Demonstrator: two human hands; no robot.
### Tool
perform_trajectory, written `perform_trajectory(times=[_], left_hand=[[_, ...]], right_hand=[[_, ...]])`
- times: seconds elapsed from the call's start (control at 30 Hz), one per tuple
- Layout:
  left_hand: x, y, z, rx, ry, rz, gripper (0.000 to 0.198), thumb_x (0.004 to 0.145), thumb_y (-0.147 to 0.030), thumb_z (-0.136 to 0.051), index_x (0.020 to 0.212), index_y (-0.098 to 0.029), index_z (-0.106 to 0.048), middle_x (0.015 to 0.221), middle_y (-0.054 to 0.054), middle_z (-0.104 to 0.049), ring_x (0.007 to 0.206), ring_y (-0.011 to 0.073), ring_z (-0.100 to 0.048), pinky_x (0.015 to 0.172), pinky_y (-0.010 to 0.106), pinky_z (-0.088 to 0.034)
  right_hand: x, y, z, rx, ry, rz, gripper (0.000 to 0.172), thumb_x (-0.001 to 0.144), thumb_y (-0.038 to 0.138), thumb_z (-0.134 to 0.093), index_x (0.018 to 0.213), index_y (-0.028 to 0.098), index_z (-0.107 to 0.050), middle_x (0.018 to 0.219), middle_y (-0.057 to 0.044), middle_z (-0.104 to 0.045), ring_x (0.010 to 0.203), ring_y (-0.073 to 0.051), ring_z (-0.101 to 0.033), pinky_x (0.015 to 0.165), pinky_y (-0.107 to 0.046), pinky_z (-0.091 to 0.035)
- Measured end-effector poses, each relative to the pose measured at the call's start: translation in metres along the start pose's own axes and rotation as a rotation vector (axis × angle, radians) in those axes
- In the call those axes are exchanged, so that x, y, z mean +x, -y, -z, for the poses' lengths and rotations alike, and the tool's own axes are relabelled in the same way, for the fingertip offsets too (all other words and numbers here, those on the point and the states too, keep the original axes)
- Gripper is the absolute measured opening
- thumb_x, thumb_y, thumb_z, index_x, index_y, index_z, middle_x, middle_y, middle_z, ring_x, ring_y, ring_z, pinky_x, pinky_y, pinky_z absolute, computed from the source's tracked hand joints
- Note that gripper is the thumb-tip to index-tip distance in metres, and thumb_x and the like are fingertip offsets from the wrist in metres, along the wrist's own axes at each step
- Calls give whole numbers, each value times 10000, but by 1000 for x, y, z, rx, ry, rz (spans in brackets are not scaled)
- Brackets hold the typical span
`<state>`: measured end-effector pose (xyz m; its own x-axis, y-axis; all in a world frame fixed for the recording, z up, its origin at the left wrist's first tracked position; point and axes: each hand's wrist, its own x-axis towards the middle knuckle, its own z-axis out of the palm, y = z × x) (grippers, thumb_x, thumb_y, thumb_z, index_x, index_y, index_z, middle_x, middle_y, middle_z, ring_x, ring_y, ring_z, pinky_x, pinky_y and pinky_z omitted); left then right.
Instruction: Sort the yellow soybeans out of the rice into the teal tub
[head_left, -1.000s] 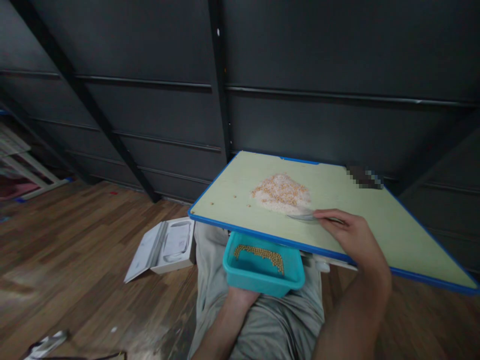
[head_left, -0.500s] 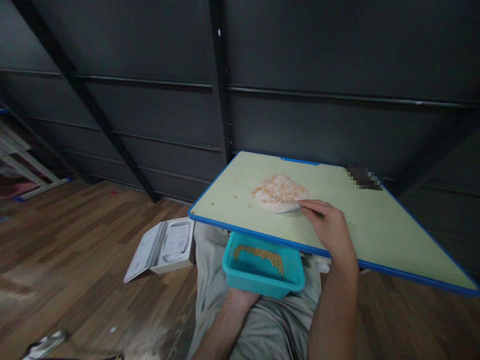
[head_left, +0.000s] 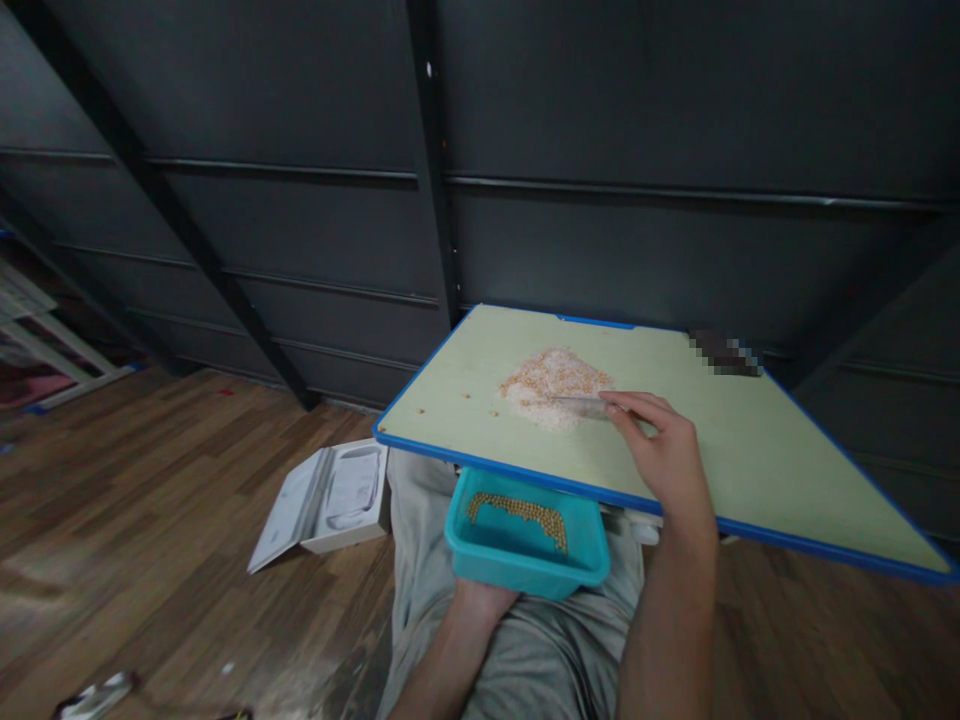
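Observation:
My right hand point(head_left: 660, 440) pinches a thin, pale grey, flat tool point(head_left: 589, 406) between thumb and fingers; its exact kind does not show. The tool's tip touches the near side of a heap of white rice-like grains point(head_left: 556, 375) mixed with yellowish beans. This heap lies on a pale green tabletop point(head_left: 450, 380) with a blue rim. Below the table's near edge, on my lap, sits a turquoise plastic tub point(head_left: 517, 575) with a band of round beans point(head_left: 517, 508) inside. My left hand point(head_left: 486, 597) holds the tub from underneath, its fingers hidden.
Stray beans point(head_left: 466, 396) lie left of the heap. A dark, blurred-out object point(head_left: 726, 354) rests at the table's far right edge. An open white box point(head_left: 345, 495) stands on the wooden floor point(head_left: 187, 470) to the left. A dark panelled wall point(head_left: 337, 230) rises behind the table.
The tool in my right hand has swung from the heap's near edge up across the grains, and more of it shows. The tub and my left hand stay in place.

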<state>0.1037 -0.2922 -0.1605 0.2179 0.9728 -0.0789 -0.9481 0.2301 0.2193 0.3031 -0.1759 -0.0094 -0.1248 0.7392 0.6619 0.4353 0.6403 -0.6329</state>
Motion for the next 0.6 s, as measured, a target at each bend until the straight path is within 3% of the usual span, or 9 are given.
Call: perform_trajectory(times=[0.17,0.33,0.43,0.6], left_hand=[[1,1,4,2,-42,-13,520,978,-528,-327,1154,-297,-759,1231,42,-800,1394,294,-546,1245,594,-226],[2,2,2,-4,-61,1,546,982,-537,-300,1119,-299,-772,1225,43,-803,1400,283,-541,1244,594,-225],[1,0,2,-5,-36,13,540,994,-514,-277,1129,-323,-763,1221,22,-805,1411,264,-530,1249,590,-212],[3,0,18,13,-64,-3,548,984,-540,-288,1172,-306,-747,1280,33,-779,1447,272,-486,1255,588,-198]], right_hand=[[-4,13,11,41,53,5,161,939,254,-654,1023,239,-790,1025,-70,-757,999,-245,-680,910,-410,-517],[-9,25,21,99,248,4,168,923,234,-673,1018,269,-807,1021,-53,-744,987,-225,-678,892,-384,-521],[-10,26,18,135,379,-29,187,918,228,-673,1029,283,-813,1014,-48,-740,961,-216,-682,867,-376,-531],[-9,18,4,107,379,-65,199,896,209,-687,1026,283,-818,1070,-55,-727,999,-224,-668,926,-404,-522]])
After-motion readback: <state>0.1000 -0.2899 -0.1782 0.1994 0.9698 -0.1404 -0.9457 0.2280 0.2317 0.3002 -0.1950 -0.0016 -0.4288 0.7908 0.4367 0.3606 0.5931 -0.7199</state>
